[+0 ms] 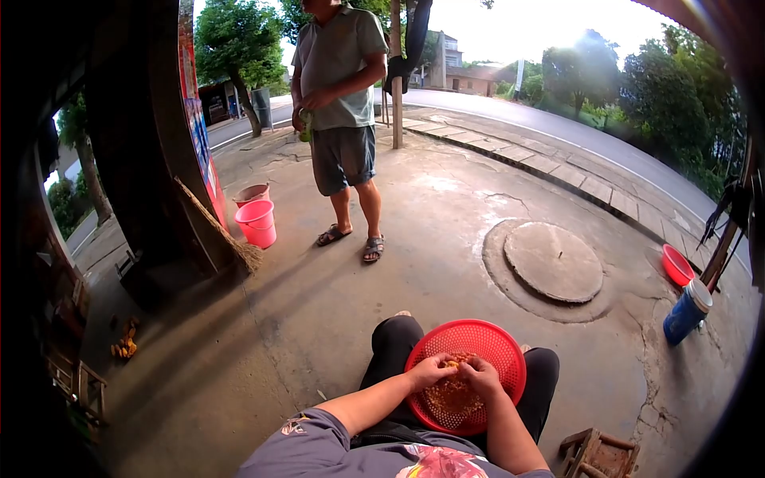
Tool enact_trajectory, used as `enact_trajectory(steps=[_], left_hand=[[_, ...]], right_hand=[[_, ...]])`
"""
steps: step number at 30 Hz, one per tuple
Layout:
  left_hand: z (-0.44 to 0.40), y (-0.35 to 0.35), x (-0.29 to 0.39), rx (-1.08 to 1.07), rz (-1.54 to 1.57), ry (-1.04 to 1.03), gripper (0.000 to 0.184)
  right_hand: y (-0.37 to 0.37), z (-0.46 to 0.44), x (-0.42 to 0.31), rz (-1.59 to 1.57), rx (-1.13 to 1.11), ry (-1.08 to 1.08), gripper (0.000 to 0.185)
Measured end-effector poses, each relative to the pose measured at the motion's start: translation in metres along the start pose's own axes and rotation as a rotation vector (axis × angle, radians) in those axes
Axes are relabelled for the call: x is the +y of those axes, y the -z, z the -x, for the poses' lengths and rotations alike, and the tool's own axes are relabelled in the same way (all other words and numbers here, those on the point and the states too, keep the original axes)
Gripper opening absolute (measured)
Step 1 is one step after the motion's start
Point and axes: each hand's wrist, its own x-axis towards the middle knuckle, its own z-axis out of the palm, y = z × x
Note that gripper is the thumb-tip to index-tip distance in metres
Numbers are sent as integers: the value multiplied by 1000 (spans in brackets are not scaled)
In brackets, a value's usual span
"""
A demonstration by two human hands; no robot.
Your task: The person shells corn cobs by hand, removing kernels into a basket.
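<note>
The fingers of the left hand [431, 372] and right hand [481, 376] are drawn in narrow, their tips meeting around a small yellow-orange piece [452, 364]; which hand bears its weight, I cannot tell. The piece is just above a red mesh basket [505, 352], which rests on the person's lap between dark-clad knees [540, 386]. Loose golden-brown bits [451, 400] lie in the basket's middle, below the hands. They look already separated, and only a shallow layer seems gathered, with red mesh bare around it. The piece in the fingers appears unfinished; how much of it is left is too small to tell. On the floor [335, 299] well apart to the left lies a small orange-yellow heap [125, 342], perhaps untouched. A wooden stool [599, 454] is near right; farther off, a person [341, 76] stands holding something green [305, 127].
</note>
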Motion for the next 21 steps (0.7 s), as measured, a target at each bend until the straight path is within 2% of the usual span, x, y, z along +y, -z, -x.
enact_trajectory(steps=[10,13,15,17,21], left_hand=[[-3,1,-5,-13,10,-68,34],[0,-1,-1,-11,17,-61,34],[-9,5,-17,-17,-7,-61,34],[-11,6,-22,-24,-31,-59,34],[-9,3,-19,-20,-21,-55,33]], right_hand=[[5,-11,20,-113,5,-92,23],[6,-12,22,-51,20,-55,22],[4,-13,26,222,92,9,23],[8,-22,45,278,99,53,23],[1,-10,25,395,124,145,21]])
